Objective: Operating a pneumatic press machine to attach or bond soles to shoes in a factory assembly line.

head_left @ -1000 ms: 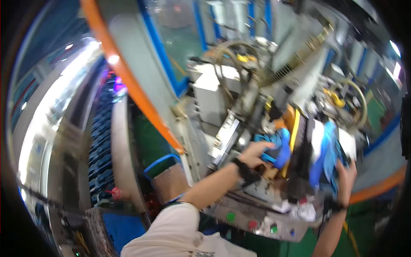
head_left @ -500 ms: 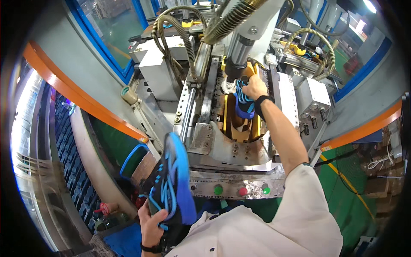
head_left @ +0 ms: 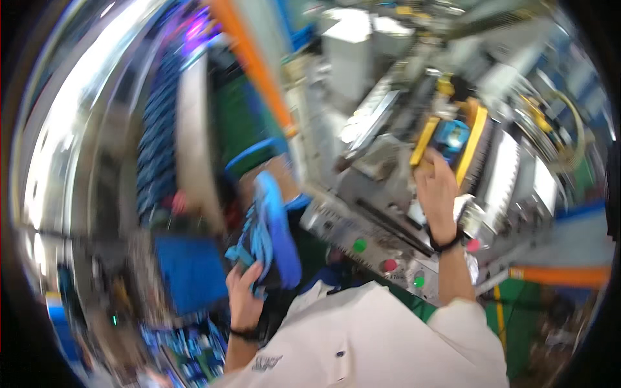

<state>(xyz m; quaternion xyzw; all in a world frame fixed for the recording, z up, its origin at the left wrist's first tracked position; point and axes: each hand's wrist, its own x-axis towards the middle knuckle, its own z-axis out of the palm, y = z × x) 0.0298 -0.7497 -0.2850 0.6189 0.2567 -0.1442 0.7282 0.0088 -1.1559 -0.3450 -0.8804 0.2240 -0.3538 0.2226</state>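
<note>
Seen from where I stand: the left hand grips a blue shoe by its lower end, out before the torso, left of the button panel. The right hand reaches to the yellow plates, beside a blue piece between them; blur hides whether its fingers hold anything. Sound practice, I judge: a firm left grip, with right fingertips clear of the plates' edges.

The held shoe shades from light blue to violet-blue, its laces light blue, the shirt cream.
</note>
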